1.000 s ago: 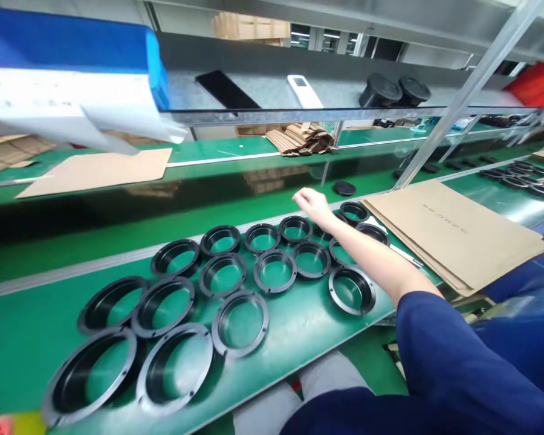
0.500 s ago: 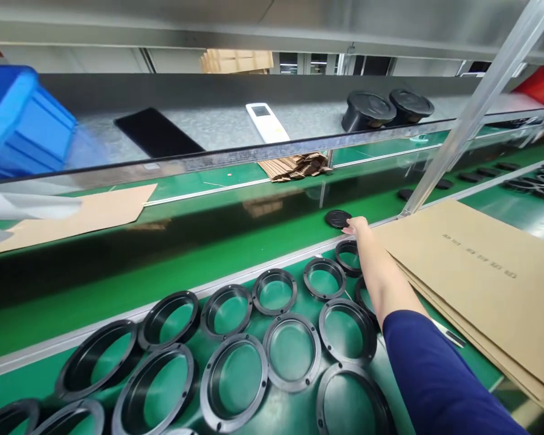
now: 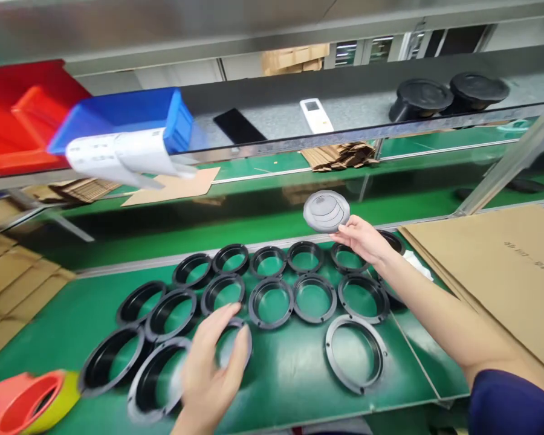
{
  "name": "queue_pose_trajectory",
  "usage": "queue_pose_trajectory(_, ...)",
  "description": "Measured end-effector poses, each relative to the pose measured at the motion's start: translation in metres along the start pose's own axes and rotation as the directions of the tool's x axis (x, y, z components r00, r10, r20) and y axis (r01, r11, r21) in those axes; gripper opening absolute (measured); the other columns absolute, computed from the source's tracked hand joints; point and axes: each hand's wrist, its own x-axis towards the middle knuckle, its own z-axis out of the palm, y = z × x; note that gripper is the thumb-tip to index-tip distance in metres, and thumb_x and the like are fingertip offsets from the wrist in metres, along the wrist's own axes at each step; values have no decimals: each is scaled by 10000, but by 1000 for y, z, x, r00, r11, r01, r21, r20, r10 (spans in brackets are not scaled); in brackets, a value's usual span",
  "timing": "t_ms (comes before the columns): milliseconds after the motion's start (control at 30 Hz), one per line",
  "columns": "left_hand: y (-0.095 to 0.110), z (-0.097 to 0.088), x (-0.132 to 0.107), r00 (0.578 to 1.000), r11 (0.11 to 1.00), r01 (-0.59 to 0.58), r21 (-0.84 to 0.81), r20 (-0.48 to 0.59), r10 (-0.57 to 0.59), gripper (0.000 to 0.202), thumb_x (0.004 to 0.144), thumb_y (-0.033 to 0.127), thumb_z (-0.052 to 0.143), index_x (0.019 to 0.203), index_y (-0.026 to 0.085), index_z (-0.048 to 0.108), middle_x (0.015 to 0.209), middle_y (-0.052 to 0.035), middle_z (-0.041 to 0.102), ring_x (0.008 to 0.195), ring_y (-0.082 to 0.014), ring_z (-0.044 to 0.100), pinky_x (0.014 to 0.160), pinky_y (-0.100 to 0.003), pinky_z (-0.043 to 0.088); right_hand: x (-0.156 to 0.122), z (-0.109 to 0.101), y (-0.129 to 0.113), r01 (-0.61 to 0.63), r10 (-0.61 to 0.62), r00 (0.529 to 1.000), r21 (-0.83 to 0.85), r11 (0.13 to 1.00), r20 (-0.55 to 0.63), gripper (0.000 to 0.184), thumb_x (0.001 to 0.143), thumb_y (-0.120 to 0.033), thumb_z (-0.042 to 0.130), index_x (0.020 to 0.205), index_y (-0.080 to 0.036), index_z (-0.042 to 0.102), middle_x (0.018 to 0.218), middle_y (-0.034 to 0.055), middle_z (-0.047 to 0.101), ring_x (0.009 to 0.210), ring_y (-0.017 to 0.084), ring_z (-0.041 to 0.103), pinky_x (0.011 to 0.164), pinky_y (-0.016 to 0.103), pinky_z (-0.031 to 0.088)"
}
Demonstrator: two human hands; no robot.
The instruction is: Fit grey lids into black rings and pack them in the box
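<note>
Nearest the camera, the left hand point(image 3: 213, 368) rises from the bottom edge with its palm turned up and fingers spread loose, gripping nothing; its fingertips lie over the black ring point(image 3: 234, 341) at the front of the group. Farther out, the right hand point(image 3: 361, 238) reaches forward on a bare forearm with a blue sleeve point(image 3: 510, 402) at the elbow. The rings sit in 3 rough rows on a green mat point(image 3: 294, 374), with flat cardboard sheets point(image 3: 508, 266) to the right and a roll of red and yellow tape point(image 3: 29, 402) at the near left. Beyond runs a green conveyor belt point(image 3: 236, 220), and above it a shelf holding a blue bin point(image 3: 127, 118) and a white remote point(image 3: 316, 115). The right hand's fingers pinch the lower edge of a grey disc point(image 3: 326, 211), held up above the far row of rings.
</note>
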Motion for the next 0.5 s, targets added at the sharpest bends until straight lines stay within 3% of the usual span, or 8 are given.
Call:
queue_pose_trajectory(67,10,24,-1,976,940,216,-264,73,-204,534,865,340,780,1365,332,594,1330,-72,663,1280,-286,613,1158,-500,479,-50,26,6,-53,43,984,56,997,173,430,719,-342,959,830,-203,567,875,22,710,867,216,749,815,309,657)
queue_pose_trajectory(167,22,57,3,879,557,476,-681,347,-327,639,874,568,710,1428,318,511,1552,-77,500,1459,-309,444,1192,-515,430,-116,61,22,-219,189,934,67,974,304,433,729,-376,953,949,-204,622,948,46,725,897,215,755,746,232,645)
queue_pose_trajectory(233,25,66,1,788,295,603,-741,497,-364,732,870,745,582,1432,281,512,1560,-83,491,1473,-341,416,1179,-543,432,-153,80,39,-310,275,894,45,950,354,449,742,-398,944,999,-203,632,962,58,726,902,219,756,734,228,642)
queue_pose_trajectory(300,25,62,-7,698,110,675,-729,584,-414,796,867,819,493,1392,224,556,1500,-102,553,1454,-361,436,1171,-551,434,-181,92,55,-334,321,862,-36,942,392,428,801,-475,890,1010,-201,635,972,77,726,893,233,754,708,260,645)
queue_pose_trajectory(333,24,57,-13,663,42,690,-723,607,-439,785,879,813,480,1361,202,582,1467,-106,584,1445,-361,447,1175,-546,429,-192,96,61,-294,313,866,-107,950,391,404,854,-530,830,981,-199,636,941,84,724,853,238,751,674,280,642)
queue_pose_trajectory(400,22,43,-25,615,-62,691,-720,631,-473,695,926,751,474,1314,192,617,1421,-92,625,1430,-344,470,1183,-534,422,-206,100,67,-60,155,937,-293,954,314,390,957,-591,685,935,-204,644,876,86,710,760,235,723,630,325,624)
queue_pose_trajectory(433,21,36,-31,600,-96,689,-718,640,-480,640,953,709,470,1305,197,625,1411,-77,635,1427,-330,477,1189,-526,417,-209,102,68,117,-7,964,-403,907,265,383,994,-588,626,942,-210,662,883,91,701,766,240,706,654,357,619)
queue_pose_trajectory(500,21,23,-40,574,-132,697,-705,659,-486,565,992,641,458,1296,200,639,1400,-59,647,1424,-303,485,1200,-499,408,-210,104,65,439,-340,898,-593,675,278,332,1040,-529,558,1041,-238,718,1021,111,682,936,278,671,818,442,605)
